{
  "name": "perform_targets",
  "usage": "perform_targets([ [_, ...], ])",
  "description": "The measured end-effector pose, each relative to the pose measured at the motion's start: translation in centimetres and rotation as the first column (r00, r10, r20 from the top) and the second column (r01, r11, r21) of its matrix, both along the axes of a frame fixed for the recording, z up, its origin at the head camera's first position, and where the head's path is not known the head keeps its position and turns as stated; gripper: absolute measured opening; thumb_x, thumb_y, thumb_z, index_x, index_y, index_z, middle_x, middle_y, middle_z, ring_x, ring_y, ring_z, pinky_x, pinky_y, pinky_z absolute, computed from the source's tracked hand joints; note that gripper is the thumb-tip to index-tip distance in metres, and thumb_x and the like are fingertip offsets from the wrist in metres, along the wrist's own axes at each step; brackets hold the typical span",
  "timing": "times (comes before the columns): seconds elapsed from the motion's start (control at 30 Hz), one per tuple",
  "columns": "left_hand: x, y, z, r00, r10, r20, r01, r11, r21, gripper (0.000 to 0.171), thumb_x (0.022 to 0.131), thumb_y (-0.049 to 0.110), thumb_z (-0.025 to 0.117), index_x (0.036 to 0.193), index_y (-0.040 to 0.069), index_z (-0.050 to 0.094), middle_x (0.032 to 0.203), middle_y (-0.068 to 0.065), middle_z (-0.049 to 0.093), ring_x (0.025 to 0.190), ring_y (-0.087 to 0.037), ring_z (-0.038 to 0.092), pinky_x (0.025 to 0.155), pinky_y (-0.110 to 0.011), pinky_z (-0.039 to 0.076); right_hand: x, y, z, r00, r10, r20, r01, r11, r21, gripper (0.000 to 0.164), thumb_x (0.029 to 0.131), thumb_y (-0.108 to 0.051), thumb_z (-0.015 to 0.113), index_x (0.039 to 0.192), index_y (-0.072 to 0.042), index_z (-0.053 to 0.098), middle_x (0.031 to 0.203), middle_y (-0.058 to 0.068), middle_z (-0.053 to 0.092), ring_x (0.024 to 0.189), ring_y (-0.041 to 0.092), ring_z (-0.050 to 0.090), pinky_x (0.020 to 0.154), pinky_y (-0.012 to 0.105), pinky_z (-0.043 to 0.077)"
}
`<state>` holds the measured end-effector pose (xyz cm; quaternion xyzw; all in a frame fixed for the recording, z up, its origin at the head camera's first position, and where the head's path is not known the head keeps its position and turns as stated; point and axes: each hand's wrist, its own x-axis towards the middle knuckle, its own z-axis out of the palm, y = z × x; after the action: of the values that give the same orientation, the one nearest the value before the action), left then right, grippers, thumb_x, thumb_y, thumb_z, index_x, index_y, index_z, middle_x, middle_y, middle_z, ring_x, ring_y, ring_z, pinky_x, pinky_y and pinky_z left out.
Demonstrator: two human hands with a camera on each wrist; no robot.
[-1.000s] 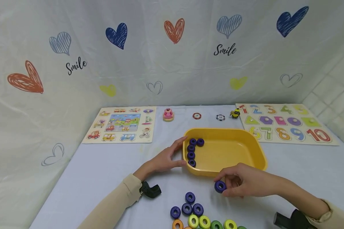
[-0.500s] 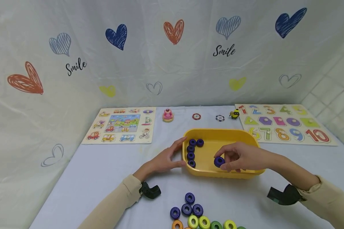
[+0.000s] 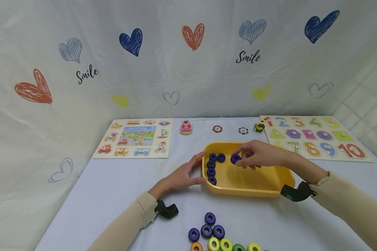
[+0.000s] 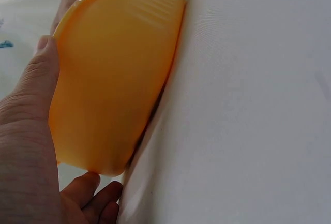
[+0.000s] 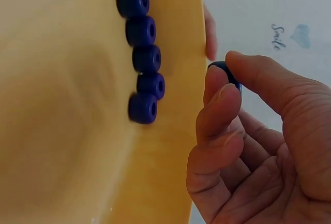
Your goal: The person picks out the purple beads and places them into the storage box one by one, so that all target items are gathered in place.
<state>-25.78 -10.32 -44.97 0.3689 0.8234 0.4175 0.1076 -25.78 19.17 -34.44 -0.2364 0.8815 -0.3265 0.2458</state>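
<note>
Thumb and forefinger of my right hand [image 3: 258, 154] pinch a dark purple ring-shaped bead [image 3: 235, 159] above the yellow tray [image 3: 248, 191]. In the right wrist view the bead [image 5: 227, 72] is mostly hidden behind the fingertips. Inside the tray, several purple beads [image 3: 211, 172] form a line along its left end, with one more beside the far bead. My left hand [image 3: 183, 176] rests against the tray's left end, thumb and fingers spread. The left wrist view shows the thumb [image 4: 42, 74] along the tray's rim and the fingertips [image 4: 85, 187] at its other corner.
Near the front edge lie several purple beads [image 3: 206, 230], with yellow beads [image 3: 213, 243], green and orange ones. A vehicle puzzle board [image 3: 135, 138] stands back left, a number board [image 3: 317, 138] back right. Between them are a pink figure [image 3: 186, 127], two chips [image 3: 217, 129] and a bee figure [image 3: 259, 126].
My right hand has carried the purple bead from in front of the tray over its rim to above the tray's far left part. The left hand has stayed at the tray's end.
</note>
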Motion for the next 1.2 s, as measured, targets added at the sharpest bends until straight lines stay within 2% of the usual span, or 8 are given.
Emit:
perform_targets([
  [0.23, 0.0, 0.1, -0.2, 1.000, -0.009, -0.005, 0.009, 1.000, 0.011, 0.089, 0.073, 0.069, 0.052, 0.143, 0.037, 0.006, 0.146, 0.006, 0.025, 0.132, -0.007, 0.021, 0.108, -0.039, 0.016, -2.2, -0.2, -0.9, 0.999, -0.036, -0.008, 0.036, 0.999, -0.011, 0.046, 0.081, -0.036, 0.065, 0.115, -0.007, 0.054, 0.076, 0.016, 0.063, 0.060, 0.032, 0.054, 0.048, 0.027, 0.045],
  [0.4, 0.0, 0.1, -0.3, 1.000, -0.012, -0.003, 0.012, 1.000, 0.009, 0.088, 0.075, 0.068, 0.051, 0.143, 0.037, 0.006, 0.145, 0.007, 0.025, 0.132, -0.008, 0.021, 0.108, -0.040, 0.017, -3.1, -0.4, -1.8, 0.999, -0.035, -0.013, 0.035, 0.999, 0.000, 0.047, 0.082, -0.032, 0.066, 0.116, -0.002, 0.053, 0.076, 0.012, 0.064, 0.062, 0.025, 0.058, 0.054, 0.033, 0.052],
  [0.57, -0.1, 0.1, -0.3, 1.000, -0.003, -0.009, 0.003, 1.000, 0.000, 0.088, 0.075, 0.068, 0.052, 0.143, 0.038, 0.006, 0.146, 0.009, 0.024, 0.132, -0.008, 0.021, 0.108, -0.041, 0.017, -3.7, -1.0, -2.3, 0.999, -0.028, -0.018, 0.029, 0.998, 0.064, 0.044, 0.083, -0.028, 0.066, 0.114, 0.000, 0.055, 0.072, 0.006, 0.064, 0.063, 0.021, 0.061, 0.055, 0.032, 0.053],
  [0.77, -0.1, 0.1, -0.2, 1.000, -0.007, -0.011, 0.007, 1.000, 0.001, 0.088, 0.074, 0.068, 0.051, 0.143, 0.037, 0.006, 0.146, 0.008, 0.023, 0.132, -0.008, 0.020, 0.108, -0.042, 0.018, -4.0, -1.8, -2.6, 0.999, -0.039, 0.005, 0.038, 0.988, 0.150, 0.042, 0.083, -0.025, 0.066, 0.113, 0.003, 0.055, 0.074, 0.004, 0.065, 0.064, 0.018, 0.063, 0.057, 0.030, 0.053],
  [0.97, -0.1, 0.1, 0.0, 1.000, -0.009, -0.012, 0.009, 1.000, 0.011, 0.087, 0.076, 0.067, 0.052, 0.143, 0.037, 0.006, 0.146, 0.008, 0.022, 0.132, -0.008, 0.021, 0.108, -0.041, 0.018, -3.8, -2.4, -2.8, 0.997, -0.049, -0.053, 0.059, 0.975, 0.214, 0.040, 0.082, -0.022, 0.067, 0.110, 0.004, 0.057, 0.071, 0.004, 0.062, 0.061, 0.016, 0.062, 0.056, 0.027, 0.052],
  [1.2, -0.2, 0.0, -0.1, 1.000, -0.003, -0.015, 0.002, 1.000, -0.013, 0.089, 0.074, 0.068, 0.053, 0.143, 0.038, 0.006, 0.146, 0.009, 0.023, 0.132, -0.006, 0.020, 0.108, -0.039, 0.016, -3.4, -2.8, -2.8, 0.992, -0.089, -0.093, 0.107, 0.972, 0.210, 0.033, 0.079, -0.018, 0.070, 0.099, 0.006, 0.062, 0.068, 0.004, 0.063, 0.058, 0.015, 0.062, 0.055, 0.025, 0.052],
])
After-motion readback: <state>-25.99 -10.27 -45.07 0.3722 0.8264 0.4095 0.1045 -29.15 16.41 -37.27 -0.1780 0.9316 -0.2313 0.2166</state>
